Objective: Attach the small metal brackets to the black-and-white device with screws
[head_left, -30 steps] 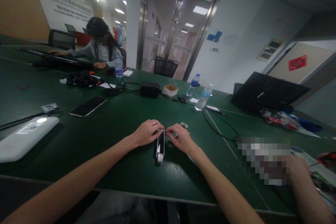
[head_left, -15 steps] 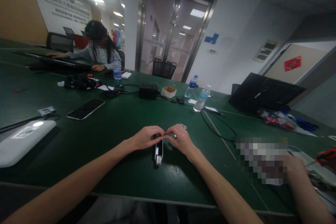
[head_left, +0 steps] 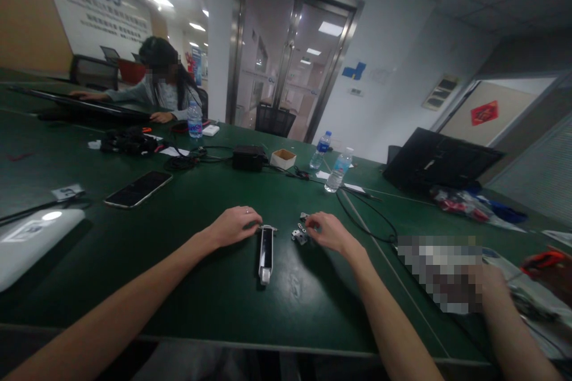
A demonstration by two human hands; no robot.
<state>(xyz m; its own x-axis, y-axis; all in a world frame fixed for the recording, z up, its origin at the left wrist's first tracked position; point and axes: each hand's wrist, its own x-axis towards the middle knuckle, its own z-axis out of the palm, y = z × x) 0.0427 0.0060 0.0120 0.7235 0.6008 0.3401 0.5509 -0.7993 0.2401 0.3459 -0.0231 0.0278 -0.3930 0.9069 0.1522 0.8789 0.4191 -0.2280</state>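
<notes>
A slim device with a white frame and a black inset (head_left: 266, 253) lies lengthwise on the green table, its pale end toward me. A thin crosspiece sticks out on both sides at its far end. My left hand (head_left: 236, 225) is beside that end, thumb and fingers pinched together at the crosspiece's left tip. To the right, several small metal parts (head_left: 299, 236) lie in a loose group. My right hand (head_left: 333, 231) rests at their right edge with fingers curled inward; whatever its fingertips hold, if anything, is hidden.
A phone (head_left: 138, 189) and a white rounded case (head_left: 40, 244) lie left. Beyond are a black adapter (head_left: 248, 158), a small open box (head_left: 283, 159), bottles (head_left: 339, 171) and cables. A co-worker's hand (head_left: 489, 283) is at the right, beside a blurred object. Another person sits across the table.
My hands were together over the device's far end and have moved apart. My right hand has gone right to the small metal parts; my left stays by the device, slightly further left.
</notes>
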